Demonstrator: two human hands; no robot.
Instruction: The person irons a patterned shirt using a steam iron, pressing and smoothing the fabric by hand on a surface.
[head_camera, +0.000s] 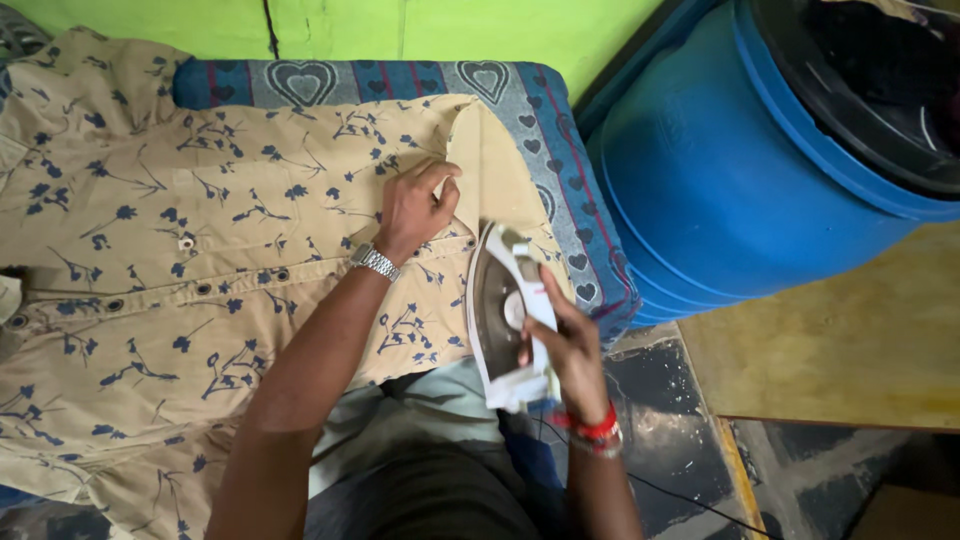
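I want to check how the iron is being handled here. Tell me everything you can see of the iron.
The iron is white with a grey metal soleplate, tilted up on its edge so the soleplate faces left. The right hand grips its handle from the right. Its pointed tip sits near the folded-back hem of the tan, blue-flowered shirt, close to the left hand pressing the cloth. A dark cord trails below it.

Only 1 view is given, from a camera worn on the person's head. It looks steeply down from close above the padded worktop (560, 130), which fills the left and middle of the frame. Right of the worktop stands a blue barrel (740, 170); beyond it runs a green wall (400, 28).
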